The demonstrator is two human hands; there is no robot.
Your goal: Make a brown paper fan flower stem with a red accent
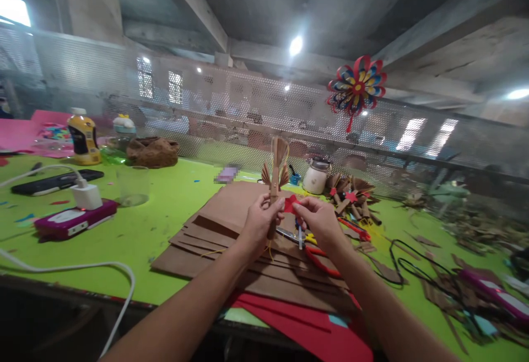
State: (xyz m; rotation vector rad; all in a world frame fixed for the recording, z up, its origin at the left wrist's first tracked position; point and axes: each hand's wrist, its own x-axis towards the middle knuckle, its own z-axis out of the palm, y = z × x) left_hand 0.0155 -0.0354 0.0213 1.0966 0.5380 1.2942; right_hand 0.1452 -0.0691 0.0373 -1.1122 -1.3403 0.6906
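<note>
My left hand (258,222) is closed around the stem of a brown paper craft (276,177), held upright with pleated fans at its top and sides. Between the fingertips of my right hand (324,220) is a red paper star (291,204), close beside that stem. Below both hands lies a stack of brown paper sheets (235,199). Scissors with red handles (323,261) rest on the stack, partly hidden by my right hand. Further right, several similar brown paper crafts with red stars (351,196) are piled up.
Red paper (306,334) lies at the table's front edge. Leftward are a purple power bank (76,221) with a white cable, a phone (58,181), a clear cup (133,187) and a yellow bottle (84,139). A white jar (316,176), black cord (399,263) and paper scraps (475,235) lie rightward.
</note>
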